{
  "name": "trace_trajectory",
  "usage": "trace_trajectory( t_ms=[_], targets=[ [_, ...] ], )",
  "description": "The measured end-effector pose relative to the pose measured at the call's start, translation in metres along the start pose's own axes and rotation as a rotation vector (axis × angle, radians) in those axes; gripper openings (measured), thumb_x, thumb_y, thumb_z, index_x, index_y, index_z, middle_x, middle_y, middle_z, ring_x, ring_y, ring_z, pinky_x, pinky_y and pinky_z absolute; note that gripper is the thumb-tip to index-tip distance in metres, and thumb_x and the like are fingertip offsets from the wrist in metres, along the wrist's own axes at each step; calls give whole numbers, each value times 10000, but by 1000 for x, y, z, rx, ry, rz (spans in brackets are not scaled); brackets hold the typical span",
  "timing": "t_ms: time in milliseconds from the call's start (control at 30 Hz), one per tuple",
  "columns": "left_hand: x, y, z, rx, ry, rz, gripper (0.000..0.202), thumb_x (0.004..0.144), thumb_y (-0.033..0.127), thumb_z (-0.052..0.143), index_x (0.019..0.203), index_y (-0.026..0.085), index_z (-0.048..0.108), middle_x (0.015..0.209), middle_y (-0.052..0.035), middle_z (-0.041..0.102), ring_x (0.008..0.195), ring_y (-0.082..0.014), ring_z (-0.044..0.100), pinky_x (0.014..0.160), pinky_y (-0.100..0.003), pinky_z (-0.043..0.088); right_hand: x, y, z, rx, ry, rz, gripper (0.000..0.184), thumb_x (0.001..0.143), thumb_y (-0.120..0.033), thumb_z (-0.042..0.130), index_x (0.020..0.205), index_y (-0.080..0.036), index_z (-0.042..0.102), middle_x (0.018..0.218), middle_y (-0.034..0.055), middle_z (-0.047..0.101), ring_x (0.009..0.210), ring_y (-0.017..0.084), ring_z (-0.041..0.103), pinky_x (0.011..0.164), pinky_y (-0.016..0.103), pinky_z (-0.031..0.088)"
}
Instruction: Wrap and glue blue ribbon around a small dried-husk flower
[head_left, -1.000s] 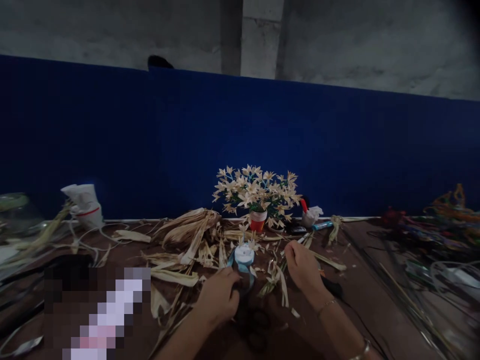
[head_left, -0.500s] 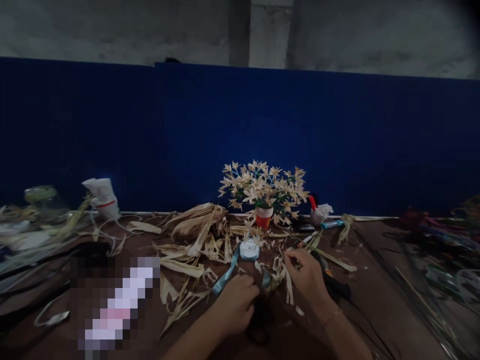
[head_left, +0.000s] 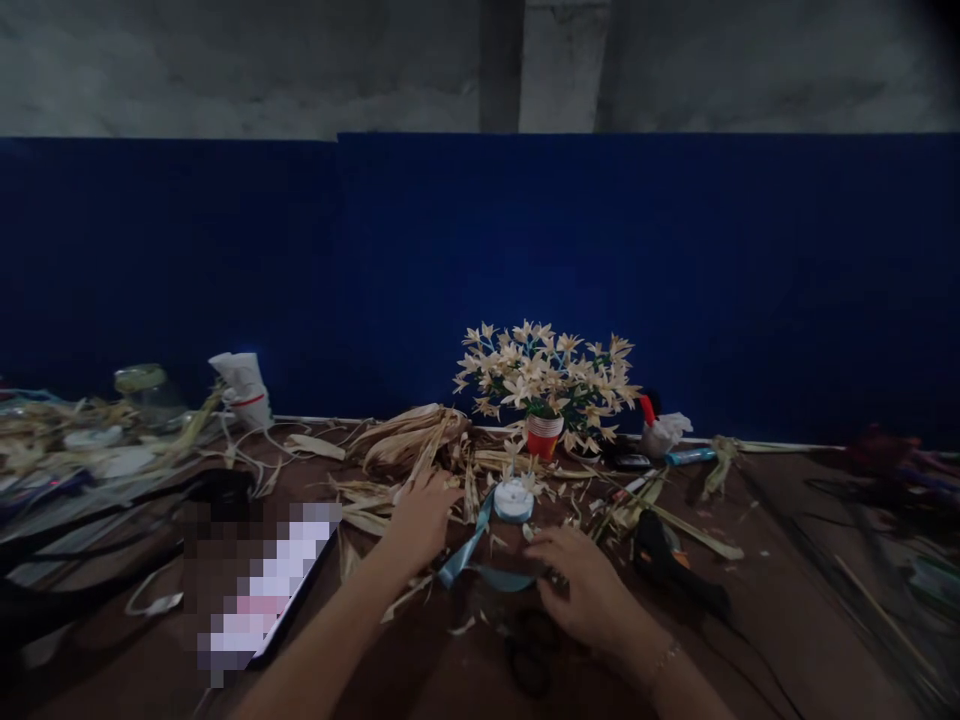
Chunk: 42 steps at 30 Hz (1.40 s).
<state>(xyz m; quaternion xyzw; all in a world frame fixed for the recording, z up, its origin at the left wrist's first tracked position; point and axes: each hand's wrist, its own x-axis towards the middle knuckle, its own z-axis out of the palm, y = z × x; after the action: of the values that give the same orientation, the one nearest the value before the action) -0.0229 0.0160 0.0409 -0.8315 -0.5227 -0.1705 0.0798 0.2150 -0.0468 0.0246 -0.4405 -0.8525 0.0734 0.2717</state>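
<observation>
My left hand (head_left: 424, 518) reaches forward over dry corn husks (head_left: 367, 522), its fingers apart; whether they touch the husks I cannot tell. My right hand (head_left: 574, 575) hovers low over the table, fingers spread and curved, holding nothing visible. Between the hands stands a roll of light blue ribbon (head_left: 514, 502), its loose end (head_left: 465, 555) trailing across the tabletop. Dark scissors (head_left: 531, 650) lie just below my right hand. A black glue gun (head_left: 679, 570) rests to its right. Behind the roll, an arrangement of pale husk flowers (head_left: 544, 375) stands in a red-and-white cup (head_left: 544, 436).
A bundle of husks (head_left: 412, 440) lies at the back. On the left are a blurred-out phone (head_left: 274, 580), a black strap (head_left: 217, 492) and a white paper-wrapped item (head_left: 244, 390). A light blue tube (head_left: 690, 456) lies back right, and a blue partition (head_left: 405, 250) closes the far side.
My left hand has moved forward and left, off the ribbon area to the husks. My right hand has drawn back and left, its fingers spreading. The scissors now show. The view has shifted slightly left.
</observation>
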Motion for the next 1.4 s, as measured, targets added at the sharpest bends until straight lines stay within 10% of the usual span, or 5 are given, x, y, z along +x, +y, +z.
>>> trace_trajectory(
  t_ms=[633,967,1400],
  targets=[
    [27,-41,-21,-56,84,-47,135,704,232,490,749,226,617,922,-38,581,954,-211,457,834,-363,328,2,-1,-3,-213,-175,148,131,596,-76,441,637,-177,513,745,15,528,784,167,444,755,298,275],
    [23,-43,-23,-81,49,-7,177,727,232,476,685,210,647,911,-43,585,932,-207,470,846,-372,331,2,2,-1,-90,1,47,168,599,-51,423,648,-190,505,696,23,510,736,176,441,704,307,308],
    [-2,4,-3,-90,-88,264,323,741,159,455,1035,267,534,1058,-37,527,1018,-193,415,874,-347,309,0,-7,5,478,-73,-6,258,567,7,375,563,-178,554,629,-12,482,663,123,481,623,236,373]
  ],
)
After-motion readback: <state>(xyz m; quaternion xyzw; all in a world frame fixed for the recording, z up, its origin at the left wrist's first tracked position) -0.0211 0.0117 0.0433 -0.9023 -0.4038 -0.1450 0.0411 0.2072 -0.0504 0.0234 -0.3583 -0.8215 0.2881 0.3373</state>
